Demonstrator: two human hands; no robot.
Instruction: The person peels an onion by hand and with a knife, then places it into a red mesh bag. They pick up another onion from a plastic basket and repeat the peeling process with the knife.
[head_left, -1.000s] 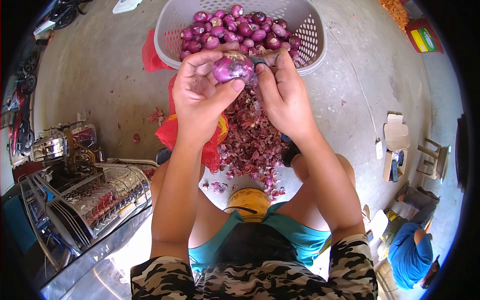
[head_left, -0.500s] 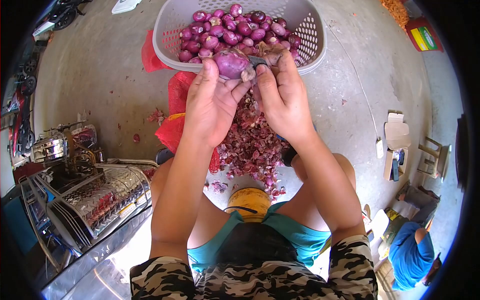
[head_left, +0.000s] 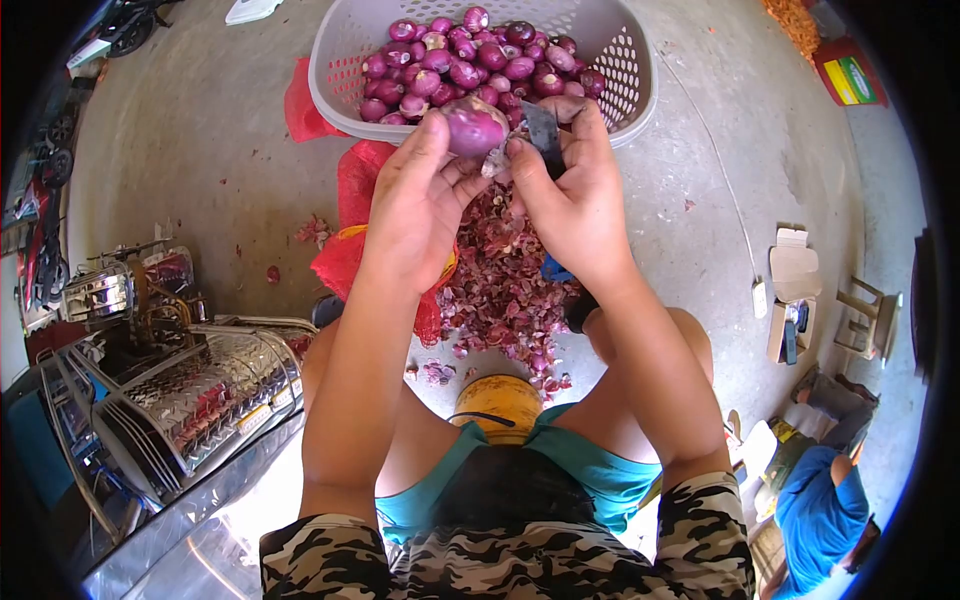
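Left hand (head_left: 415, 205) grips onion (head_left: 472, 125); right hand (head_left: 575, 205) grips knife (head_left: 541, 127); basket (head_left: 630, 75) beyond, peels (head_left: 500, 290) below.

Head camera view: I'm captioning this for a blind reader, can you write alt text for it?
Seen from above, a seated person's left hand holds a red onion while the right hand works a small knife at its end. Ahead stands a white basket of peeled onions, with a heap of purple skins on the concrete floor below the hands.

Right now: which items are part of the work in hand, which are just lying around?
In use: left hand gripping onion; right hand holding knife; basket of onions; peel pile; red mesh sack.
Lying about: cardboard box; metal rack; red container.
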